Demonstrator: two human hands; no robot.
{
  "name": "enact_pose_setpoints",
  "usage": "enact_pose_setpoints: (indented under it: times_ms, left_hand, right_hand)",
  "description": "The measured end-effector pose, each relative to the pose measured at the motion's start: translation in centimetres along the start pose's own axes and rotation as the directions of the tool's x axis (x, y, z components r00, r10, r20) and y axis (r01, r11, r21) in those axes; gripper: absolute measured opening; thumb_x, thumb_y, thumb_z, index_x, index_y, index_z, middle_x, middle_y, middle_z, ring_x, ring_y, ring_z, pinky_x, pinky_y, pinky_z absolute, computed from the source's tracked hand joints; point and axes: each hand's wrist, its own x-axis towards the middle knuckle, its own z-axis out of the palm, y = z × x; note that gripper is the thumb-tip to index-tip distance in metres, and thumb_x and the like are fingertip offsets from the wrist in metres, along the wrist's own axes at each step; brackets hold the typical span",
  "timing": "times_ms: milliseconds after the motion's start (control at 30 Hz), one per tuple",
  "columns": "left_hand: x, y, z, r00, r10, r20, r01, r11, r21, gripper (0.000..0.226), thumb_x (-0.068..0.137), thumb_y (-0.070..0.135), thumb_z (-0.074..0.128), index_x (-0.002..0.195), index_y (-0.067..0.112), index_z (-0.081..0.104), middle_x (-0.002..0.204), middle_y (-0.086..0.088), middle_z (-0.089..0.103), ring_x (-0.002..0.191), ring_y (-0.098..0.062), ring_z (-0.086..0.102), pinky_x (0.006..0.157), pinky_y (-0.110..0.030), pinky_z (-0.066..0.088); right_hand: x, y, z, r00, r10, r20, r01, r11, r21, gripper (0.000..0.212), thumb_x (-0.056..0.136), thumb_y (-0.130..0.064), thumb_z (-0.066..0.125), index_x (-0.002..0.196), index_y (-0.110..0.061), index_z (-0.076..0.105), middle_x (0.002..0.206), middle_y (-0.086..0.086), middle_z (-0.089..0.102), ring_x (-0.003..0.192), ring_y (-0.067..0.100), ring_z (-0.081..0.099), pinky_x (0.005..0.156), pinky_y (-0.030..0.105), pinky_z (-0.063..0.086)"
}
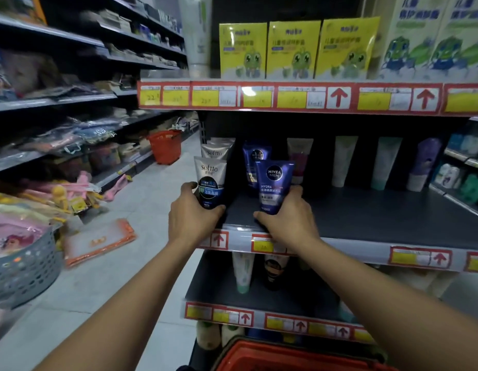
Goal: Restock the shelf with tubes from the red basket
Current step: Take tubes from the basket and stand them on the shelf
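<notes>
Left hand [191, 214] is clamped around the base of a grey-and-blue Softto plastic tube [210, 182], held upright at the front left edge of the dark grey metal shelf [366, 218]. Right hand [284, 218] is clamped on a blue Nivea Men plastic tube [273, 184], upright just beside it. Matching tubes stand behind each. The red plastic basket [286, 357] sits below, at the frame's bottom edge.
</notes>
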Motion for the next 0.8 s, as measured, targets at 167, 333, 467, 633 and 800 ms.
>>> enact_pose_setpoints:
  times_ms: [167,333,467,633,800]
  left_hand:
    - [0.1,-0.3,0.1,1.000,0.007,-0.025,-0.006,0.999,0.050,0.074,0.071,0.050,0.085,0.130,0.022,0.051,0.116,0.000,0.071,0.107,-0.028,0.067,0.079,-0.034,0.050]
    - [1.7,0.1,0.5,0.999,-0.022,0.029,0.019,0.993,0.112,0.069,0.068,0.050,0.082,0.126,0.025,0.053,0.116,0.000,0.072,0.104,-0.029,0.067,0.073,-0.033,0.046]
    - [3.3,0.4,1.0,0.997,-0.051,0.066,0.041,0.990,0.137,0.074,0.069,0.051,0.083,0.130,0.025,0.051,0.120,-0.001,0.071,0.102,-0.026,0.067,0.074,-0.032,0.046]
    - [3.2,-0.2,2.0,0.999,-0.015,0.047,0.007,0.984,0.178,0.061,0.080,0.048,0.073,0.131,0.024,0.049,0.117,0.000,0.069,0.095,-0.024,0.063,0.071,-0.032,0.043]
    - [3.3,-0.4,2.4,1.000,0.006,0.005,-0.007,0.979,0.205,0.060,0.084,0.048,0.071,0.134,0.023,0.049,0.119,-0.001,0.071,0.107,-0.028,0.067,0.072,-0.031,0.042]
  right_hand:
    - [0.6,0.7,0.0,0.998,-0.059,0.029,0.061,0.995,-0.084,0.049,0.075,-0.038,0.079,0.107,-0.023,0.045,0.109,0.003,0.067,0.101,0.031,0.065,0.078,0.039,0.053]
    - [3.1,0.2,1.0,0.993,-0.077,0.092,0.084,0.994,-0.072,0.055,0.073,-0.041,0.086,0.114,-0.024,0.055,0.111,-0.001,0.070,0.100,0.024,0.068,0.086,0.040,0.057]
    - [5.3,-0.6,2.2,0.987,-0.106,0.123,0.120,0.987,-0.111,0.061,0.073,-0.044,0.087,0.120,-0.022,0.056,0.118,0.002,0.069,0.105,0.026,0.067,0.085,0.037,0.055]
    - [6.3,0.7,3.9,0.988,-0.118,0.096,0.126,0.988,-0.086,0.053,0.074,-0.049,0.081,0.116,-0.023,0.062,0.111,-0.003,0.071,0.101,0.021,0.067,0.075,0.027,0.050]
    - [6.6,1.4,4.2,0.986,-0.147,0.076,0.154,0.984,-0.090,0.040,0.077,-0.047,0.079,0.106,-0.022,0.066,0.094,-0.004,0.067,0.087,0.019,0.066,0.068,0.025,0.044]
